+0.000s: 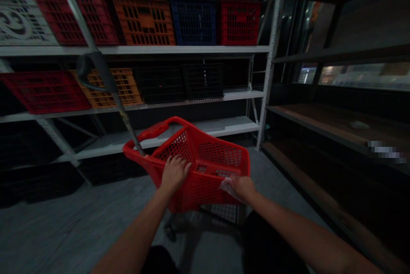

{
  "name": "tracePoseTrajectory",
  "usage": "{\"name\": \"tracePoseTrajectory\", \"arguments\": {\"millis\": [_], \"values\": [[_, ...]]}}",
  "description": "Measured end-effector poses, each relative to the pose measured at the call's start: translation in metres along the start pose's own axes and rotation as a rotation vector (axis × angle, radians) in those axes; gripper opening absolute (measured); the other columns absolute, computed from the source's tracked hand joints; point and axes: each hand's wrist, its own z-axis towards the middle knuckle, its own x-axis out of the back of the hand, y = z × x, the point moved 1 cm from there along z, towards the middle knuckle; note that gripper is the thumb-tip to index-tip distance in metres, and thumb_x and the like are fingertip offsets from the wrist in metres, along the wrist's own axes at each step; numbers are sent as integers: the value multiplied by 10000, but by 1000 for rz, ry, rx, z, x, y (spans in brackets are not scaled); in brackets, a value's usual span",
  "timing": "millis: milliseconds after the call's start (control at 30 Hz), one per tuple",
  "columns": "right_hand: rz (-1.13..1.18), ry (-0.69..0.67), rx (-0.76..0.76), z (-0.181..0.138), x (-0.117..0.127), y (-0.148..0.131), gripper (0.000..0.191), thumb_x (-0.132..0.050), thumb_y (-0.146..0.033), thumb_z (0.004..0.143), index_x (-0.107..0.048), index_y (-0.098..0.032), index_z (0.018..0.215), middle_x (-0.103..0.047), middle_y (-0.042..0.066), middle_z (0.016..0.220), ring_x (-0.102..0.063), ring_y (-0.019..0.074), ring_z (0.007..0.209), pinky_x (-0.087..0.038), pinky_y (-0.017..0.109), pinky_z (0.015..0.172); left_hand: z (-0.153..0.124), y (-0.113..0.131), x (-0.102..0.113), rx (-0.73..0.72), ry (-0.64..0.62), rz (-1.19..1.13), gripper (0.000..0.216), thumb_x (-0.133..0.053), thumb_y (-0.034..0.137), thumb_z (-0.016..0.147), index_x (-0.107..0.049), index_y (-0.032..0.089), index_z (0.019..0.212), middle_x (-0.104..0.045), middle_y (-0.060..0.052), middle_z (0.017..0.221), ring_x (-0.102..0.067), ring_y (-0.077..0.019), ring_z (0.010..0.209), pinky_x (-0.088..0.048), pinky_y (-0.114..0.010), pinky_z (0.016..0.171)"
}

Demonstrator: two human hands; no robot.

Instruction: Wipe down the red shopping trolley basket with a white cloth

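A red plastic shopping basket (205, 154) on wheels stands on the grey floor just in front of me, tilted, with mesh walls and a red top handle. Its long metal pull handle with a dark grip (96, 71) sticks up to the left. My left hand (174, 173) grips the basket's near rim, fingers curled over it. My right hand (241, 188) is closed on a white cloth (228, 187) pressed against the basket's outer wall near the right corner.
White metal shelving (134, 50) fills the back wall, with red, orange, blue, black and white plastic crates in two rows. Dark wooden shelves (336, 124) run along the right side. Black crates (38, 184) sit on the floor at left.
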Motion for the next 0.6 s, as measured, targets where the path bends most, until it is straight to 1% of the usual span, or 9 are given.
{"name": "tracePoseTrajectory", "arguments": {"millis": [67, 133, 200, 267, 433, 500, 567, 600], "values": [[-1, -12, 0, -4, -1, -6, 457, -261, -507, 903, -597, -212, 1000, -694, 93, 831, -666, 216, 747, -461, 275, 616, -1, -5, -12, 32, -35, 29, 392, -340, 362, 859, -640, 172, 694, -661, -97, 739, -570, -225, 823, -317, -456, 899], [-11, -9, -4, -7, -2, -13, 472, -241, -497, 909, -595, -198, 998, -693, 103, 809, -667, 219, 734, -470, 290, 618, -6, -13, -19, 48, -36, 37, 426, -318, 353, 867, -619, 162, 633, -645, -96, 661, -563, -219, 747, -317, -450, 857], [-16, 11, 4, -8, -3, -24, 487, -206, -473, 921, -597, -188, 963, -690, 107, 787, -667, 221, 721, -478, 304, 615, -11, -19, -23, 56, -22, 36, 435, -303, 341, 873, -610, 160, 623, -643, -97, 649, -556, -222, 739, -304, -448, 838], [-9, 23, 33, -3, -1, -41, 478, -200, -448, 928, -594, -178, 934, -688, 105, 764, -667, 219, 709, -485, 311, 609, -15, -21, -23, 62, -26, 40, 450, -289, 336, 879, -602, 161, 608, -640, -99, 636, -551, -226, 739, -295, -445, 825], [52, 17, 226, 34, 12, -107, 395, -256, -353, 936, -583, -130, 939, -685, 116, 764, -667, 219, 725, -498, 318, 611, -17, -15, -17, 64, -72, 62, 464, -267, 334, 887, -598, 160, 612, -647, -97, 654, -544, -224, 746, -282, -433, 805], [86, 22, 269, 48, 17, -130, 385, -259, -333, 937, -580, -121, 949, -686, 117, 789, -667, 223, 745, -502, 326, 623, -19, -14, -15, 54, -88, 57, 449, -273, 323, 886, -602, 161, 627, -649, -88, 661, -541, -217, 749, -273, -428, 809], [109, 16, 291, 54, 20, -142, 387, -262, -347, 936, -576, -124, 963, -688, 114, 812, -666, 225, 762, -502, 327, 632, -21, -15, -14, 44, -92, 42, 432, -282, 313, 882, -603, 165, 634, -650, -80, 661, -537, -210, 752, -265, -422, 815], [112, 10, 295, 53, 20, -142, 393, -266, -365, 933, -577, -127, 966, -688, 113, 816, -666, 227, 763, -501, 325, 632, -23, -17, -14, 40, -91, 35, 423, -287, 312, 880, -605, 167, 642, -652, -77, 667, -536, -209, 759, -261, -420, 819]]}}
